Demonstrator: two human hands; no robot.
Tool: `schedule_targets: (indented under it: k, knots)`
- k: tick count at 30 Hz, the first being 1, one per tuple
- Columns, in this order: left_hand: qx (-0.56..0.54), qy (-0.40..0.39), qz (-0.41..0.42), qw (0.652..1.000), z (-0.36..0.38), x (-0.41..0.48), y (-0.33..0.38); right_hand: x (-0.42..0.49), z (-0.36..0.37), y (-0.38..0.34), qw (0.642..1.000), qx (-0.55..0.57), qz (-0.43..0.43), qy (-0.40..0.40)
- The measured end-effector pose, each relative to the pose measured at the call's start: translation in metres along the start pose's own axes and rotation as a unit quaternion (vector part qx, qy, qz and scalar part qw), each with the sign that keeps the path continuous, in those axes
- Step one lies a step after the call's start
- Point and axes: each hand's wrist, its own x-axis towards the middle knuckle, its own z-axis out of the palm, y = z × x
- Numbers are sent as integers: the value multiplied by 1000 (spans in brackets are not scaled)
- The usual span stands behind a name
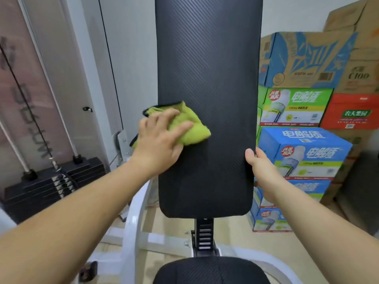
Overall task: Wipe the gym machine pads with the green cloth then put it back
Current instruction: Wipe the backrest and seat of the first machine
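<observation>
Seat pad (211,271) in black textured vinyl sits at the bottom edge of the view, nearest the person. Just beyond it a black notched adjuster post (204,236) rises from the white frame (133,222) of the machine, which stands on a pale wooden floor (231,232).

Both bare forearms reach forward past the seat to the long black back pad (207,78), which stands upright above the post. The left hand (160,140) lies palm-down on the pad's left side, its fingers (180,128) spread apart and pressing the green cloth (190,128) flat against the vinyl. The cloth is bunched under the hand, roughly halfway up the pad; part of it spills over the pad's left edge and a dark trim shows along its top. The right hand (264,171) holds the pad's right edge lower down: the thumb rests on the front face and the other fingers wrap round behind, out of sight, so the hand is clamped on the edge.

Farther left, a black weight stack (51,181) sits on the floor with chrome guide rods and a cable (26,99) running up from it. Farther right, stacked drink cartons (303,152) in blue, green, red and brown stand against the white wall.
</observation>
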Motion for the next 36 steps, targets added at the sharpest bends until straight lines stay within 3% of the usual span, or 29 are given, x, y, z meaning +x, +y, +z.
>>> schedule_targets:
  k: [2,4,6,9,11,13,15,17,19,20,22,25,29,31,36]
  knots:
    - [-63,38,-159,984,6,6,28,1,1,5,1000,-10,-11,16]
    - [-88,49,-232,968,20,-9,58,2,-1,7,1000,4,-2,21]
    - [-77,30,-181,980,38,-42,75,2,-4,6,999,34,17,9]
    - [-40,-33,25,998,56,-109,82,5,-8,9,999,39,15,0]
    - [-26,-93,172,980,52,-133,74,4,-8,11,999,46,17,-4]
    - [-3,-121,268,956,40,-113,47,3,-9,11,998,58,22,-13]
    - [37,-71,249,965,28,-76,21,4,-9,11,997,67,31,-11]
    - [25,-27,87,996,19,-49,16,2,-8,10,997,71,34,-12]
    - [-16,-5,-74,997,25,-49,42,-1,-6,10,997,73,35,-7]
    - [-27,-7,-112,993,30,-58,61,-2,-5,9,997,75,34,-6]
    - [-33,-39,-67,996,48,-84,99,-4,-6,8,996,80,34,-10]
    - [-26,-108,102,989,71,-110,141,-4,-8,7,995,90,33,-26]
    - [-17,-178,202,963,71,-116,159,-5,-10,10,996,90,17,-15]
    - [0,-182,230,956,64,-126,133,-6,-9,11,996,88,11,-10]
    - [8,-150,208,966,34,-165,35,-6,-6,14,996,87,6,2]
